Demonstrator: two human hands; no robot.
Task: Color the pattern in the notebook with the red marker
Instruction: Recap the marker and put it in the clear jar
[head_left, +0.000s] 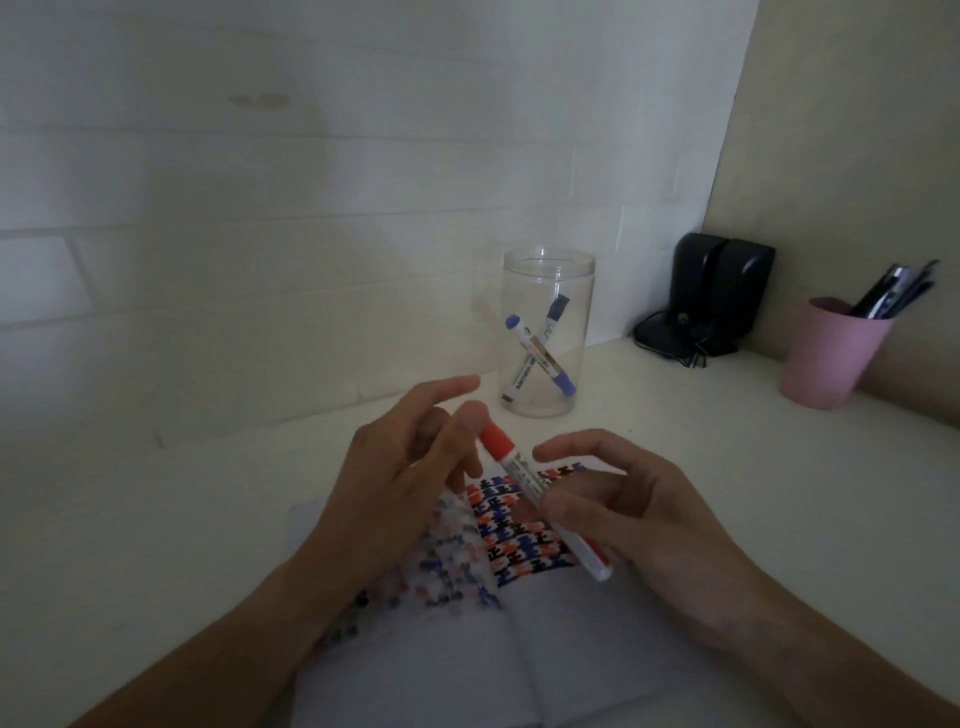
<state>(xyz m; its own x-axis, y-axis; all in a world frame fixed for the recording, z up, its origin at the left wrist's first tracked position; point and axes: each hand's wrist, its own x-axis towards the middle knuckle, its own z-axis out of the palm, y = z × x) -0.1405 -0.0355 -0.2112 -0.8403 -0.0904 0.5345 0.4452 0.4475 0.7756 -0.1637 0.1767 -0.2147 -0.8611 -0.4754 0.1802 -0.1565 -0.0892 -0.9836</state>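
While the right hand (639, 525) pinches the capped red marker (540, 499) above the open patterned notebook (524, 530), the left hand (400, 467) hovers with fingers spread, thumb beside the cap

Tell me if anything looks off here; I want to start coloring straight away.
Nothing is spilled or damaged. The red marker is still capped, held in the right hand over the notebook, with the left hand at its cap end. Two markers lean crossed inside the clear jar, which looks normal.
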